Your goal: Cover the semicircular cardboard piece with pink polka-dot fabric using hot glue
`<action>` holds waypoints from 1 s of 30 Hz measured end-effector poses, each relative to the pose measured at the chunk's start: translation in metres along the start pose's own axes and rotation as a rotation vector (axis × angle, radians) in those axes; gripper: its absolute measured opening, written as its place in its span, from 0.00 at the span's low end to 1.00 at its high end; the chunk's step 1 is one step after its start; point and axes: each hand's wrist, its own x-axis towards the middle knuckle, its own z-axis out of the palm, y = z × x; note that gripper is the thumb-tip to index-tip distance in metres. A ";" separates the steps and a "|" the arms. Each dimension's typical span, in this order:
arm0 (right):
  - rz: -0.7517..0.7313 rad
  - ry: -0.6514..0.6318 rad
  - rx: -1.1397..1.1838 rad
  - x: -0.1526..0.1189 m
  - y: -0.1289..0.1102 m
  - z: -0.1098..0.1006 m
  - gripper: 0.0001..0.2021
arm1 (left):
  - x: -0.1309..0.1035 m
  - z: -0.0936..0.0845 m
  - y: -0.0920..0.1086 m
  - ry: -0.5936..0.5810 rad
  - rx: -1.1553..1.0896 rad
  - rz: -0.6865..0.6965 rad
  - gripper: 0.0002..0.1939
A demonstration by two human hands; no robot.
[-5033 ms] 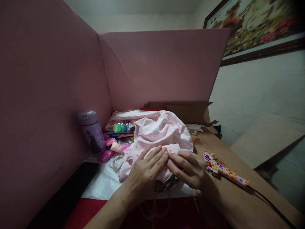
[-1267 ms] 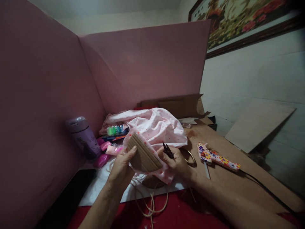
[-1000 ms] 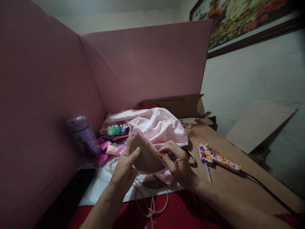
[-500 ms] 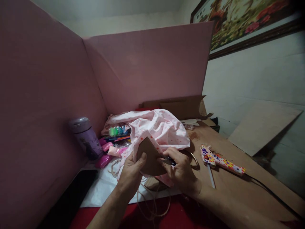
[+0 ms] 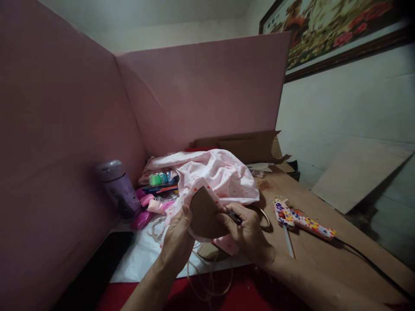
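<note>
A curved, pointed piece of brown cardboard (image 5: 205, 214) lies against pink spotted fabric (image 5: 223, 177), whose edge shows around it. My left hand (image 5: 179, 231) is closed on the fabric along the cardboard's left side, thumb up at the edge. In my right hand (image 5: 246, 231) is a slim black object (image 5: 234, 217), mostly covered by the fingers, so its kind is unclear. The right thumb presses on the cardboard's right side. Beneath the hands are another cardboard piece (image 5: 212, 252) and loops of twine (image 5: 210, 280).
On the right, a flower-patterned glue gun (image 5: 304, 220) with a cord rests on the brown board (image 5: 324, 255). A golden ring (image 5: 266, 220) lies by my right hand. At left stand a purple bottle (image 5: 118, 188) and pink packets (image 5: 142, 219). Pink panels (image 5: 201, 95) rise behind.
My left thumb has moved off the cardboard's face to the fabric at its left edge. My right thumb now lies flatter on the cardboard, and the black object is turned slightly.
</note>
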 end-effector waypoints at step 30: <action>-0.050 -0.022 -0.037 0.005 0.003 -0.001 0.11 | 0.001 -0.005 -0.003 -0.011 0.038 0.001 0.19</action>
